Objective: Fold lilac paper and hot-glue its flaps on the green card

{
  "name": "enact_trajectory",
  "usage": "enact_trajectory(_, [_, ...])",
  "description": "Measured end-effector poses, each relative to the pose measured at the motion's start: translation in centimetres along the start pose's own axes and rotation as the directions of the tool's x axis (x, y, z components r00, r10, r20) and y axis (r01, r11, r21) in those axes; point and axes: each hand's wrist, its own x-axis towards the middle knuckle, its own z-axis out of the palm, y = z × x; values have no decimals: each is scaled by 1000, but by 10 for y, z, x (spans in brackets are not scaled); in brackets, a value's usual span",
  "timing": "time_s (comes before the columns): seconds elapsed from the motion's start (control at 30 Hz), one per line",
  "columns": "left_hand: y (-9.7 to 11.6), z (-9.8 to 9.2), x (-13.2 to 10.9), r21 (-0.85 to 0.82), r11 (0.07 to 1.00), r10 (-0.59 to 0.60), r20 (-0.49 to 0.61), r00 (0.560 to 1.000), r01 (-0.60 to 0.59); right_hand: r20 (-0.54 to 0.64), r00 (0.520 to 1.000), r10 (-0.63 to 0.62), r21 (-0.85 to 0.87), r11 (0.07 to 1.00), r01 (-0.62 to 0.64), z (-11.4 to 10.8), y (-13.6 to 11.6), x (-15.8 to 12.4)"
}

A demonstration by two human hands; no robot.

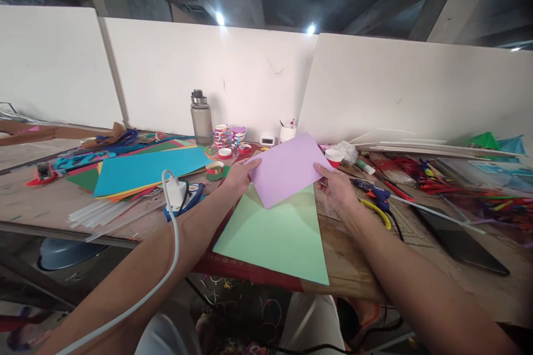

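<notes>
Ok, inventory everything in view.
Table: one, brown, across the middle
Green sheet: one, pale green, front centre
Lilac sheet: one, lilac, above green sheet
Sheet pile: several, blue topmost, left
Sticks: several, translucent, front left
Plug: one, white, left
Bottle: one, grey, back
Rolls: several, multicoloured, beside bottle
Clock: one, white, back
Pen cup: one, white, beside clock
Cup: one, red-white, centre right
Glue gun: one, blue, right
Flat device: one, black, right
Strands: uncountable, mixed colours, far right
Panels: three, white, behind
Legs: two, white-trousered, bottom
Left hand: one, holding lilac sheet
Right hand: one, holding lilac sheet
</notes>
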Motion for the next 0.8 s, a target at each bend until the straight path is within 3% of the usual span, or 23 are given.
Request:
enact_trajectory(0.17, [8, -4, -1, -44, 998, -48, -56, 997, 46, 117, 985, 127, -115, 987, -113, -6, -1, 3])
enact_trajectory(0.3, [16, -4, -2, -75, 995, -63, -53, 997, 59, 252, 939, 234, -216, 959, -181, -11, -10, 3])
enact_trajectory(0.47, [20, -4, -4, -40, 999, 2, 22, 1000, -1, 401, 891, 213, -193, 970, -145, -17, -28, 0])
enact_trajectory(0.6, [18, -1, -10, 60, 997, -56, 110, 992, 49, 392, 897, 205, -194, 971, -137, -15, -31, -3])
enact_trajectory(0.8, [13, 1, -11, 145, 987, -96, 149, 984, 74, 262, 962, 70, -185, 983, -22, -9, -20, -4])
